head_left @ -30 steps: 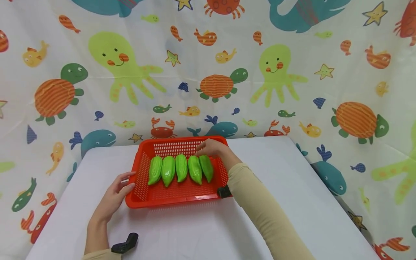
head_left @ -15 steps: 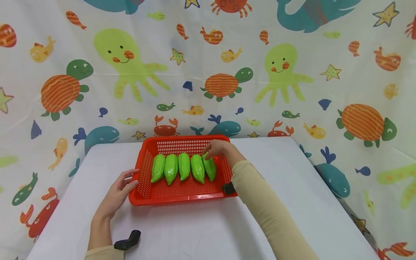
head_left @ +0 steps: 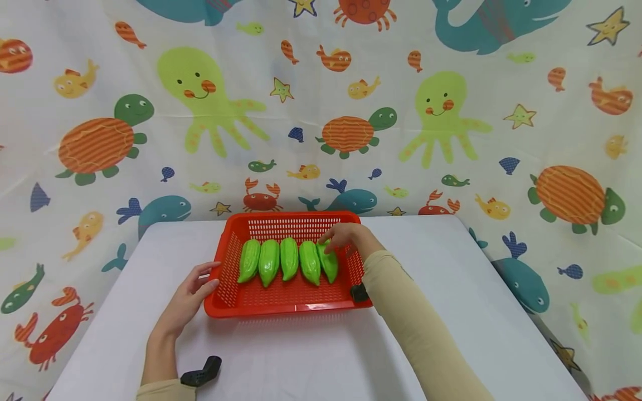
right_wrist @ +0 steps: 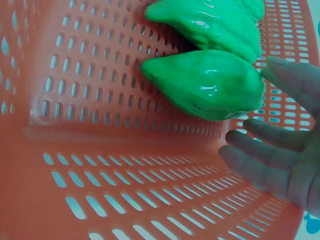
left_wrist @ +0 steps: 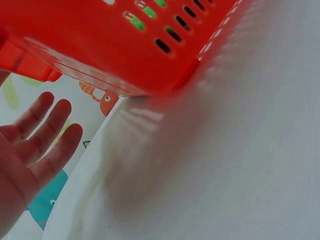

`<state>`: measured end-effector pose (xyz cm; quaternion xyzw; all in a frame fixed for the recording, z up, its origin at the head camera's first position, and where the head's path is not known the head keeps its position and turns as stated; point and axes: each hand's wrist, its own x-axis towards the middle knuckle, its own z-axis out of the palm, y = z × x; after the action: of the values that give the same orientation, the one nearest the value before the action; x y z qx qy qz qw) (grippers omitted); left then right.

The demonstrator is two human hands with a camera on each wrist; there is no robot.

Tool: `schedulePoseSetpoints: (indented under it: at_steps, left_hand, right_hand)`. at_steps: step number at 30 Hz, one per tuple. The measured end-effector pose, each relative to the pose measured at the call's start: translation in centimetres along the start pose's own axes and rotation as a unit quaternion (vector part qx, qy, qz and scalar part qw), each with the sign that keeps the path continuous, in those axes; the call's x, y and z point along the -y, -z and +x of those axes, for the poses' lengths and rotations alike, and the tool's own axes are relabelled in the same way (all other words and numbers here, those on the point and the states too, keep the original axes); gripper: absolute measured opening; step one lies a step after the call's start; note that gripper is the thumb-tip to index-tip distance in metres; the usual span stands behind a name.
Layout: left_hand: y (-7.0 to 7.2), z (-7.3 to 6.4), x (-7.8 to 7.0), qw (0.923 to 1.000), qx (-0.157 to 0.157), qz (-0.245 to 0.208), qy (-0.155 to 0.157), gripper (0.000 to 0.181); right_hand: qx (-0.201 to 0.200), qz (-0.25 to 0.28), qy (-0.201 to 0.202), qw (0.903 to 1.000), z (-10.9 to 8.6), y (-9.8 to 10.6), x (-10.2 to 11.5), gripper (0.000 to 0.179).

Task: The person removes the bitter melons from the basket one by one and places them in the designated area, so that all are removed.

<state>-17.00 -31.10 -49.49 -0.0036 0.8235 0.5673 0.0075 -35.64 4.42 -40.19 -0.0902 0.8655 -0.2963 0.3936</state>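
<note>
Five glossy, bumpy, tapering bright-green pods [head_left: 289,259] lie side by side inside the rectangular red perforated-plastic basket [head_left: 296,307], both hands gripping nothing, the left hand [head_left: 188,292] loosely spread at its left rim, the right hand [head_left: 347,236], fingers parted, inside its right end by the rightmost pod [right_wrist: 207,86].

1. The left forearm [head_left: 163,353], bare above its cuff, runs up from the lower left of the head view.
2. The left hand [head_left: 188,293] sits left of centre, fingers loosely extended.
3. The right arm [head_left: 418,323], sleeved, slants from the lower right.
4. The right hand [head_left: 350,237] hangs near centre, fingers apart; their exact bend is hard to judge.
</note>
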Motion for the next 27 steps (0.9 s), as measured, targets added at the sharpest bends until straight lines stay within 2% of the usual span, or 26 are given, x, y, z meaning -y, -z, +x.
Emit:
schedulePoseSetpoints:
  at_steps: [11, 20, 27]
  left_hand:
    - [-0.1, -0.1, -0.1, 1.0, -0.002, 0.007, 0.001, 0.055]
    - [-0.2, 0.0, 0.0, 1.0, 0.001, 0.001, -0.001, 0.054]
    - [-0.1, -0.1, 0.0, 1.0, 0.001, 0.002, -0.002, 0.054]
  right_hand:
    - [0.018, -0.026, 0.011, 0.9994, 0.9, 0.0, -0.4, 0.048]
    - [0.028, 0.004, 0.004, 0.9996, 1.1, -0.2, -0.6, 0.05]
    - [0.021, 0.001, 0.02, 0.9996, 1.4, -0.2, -0.9, 0.049]
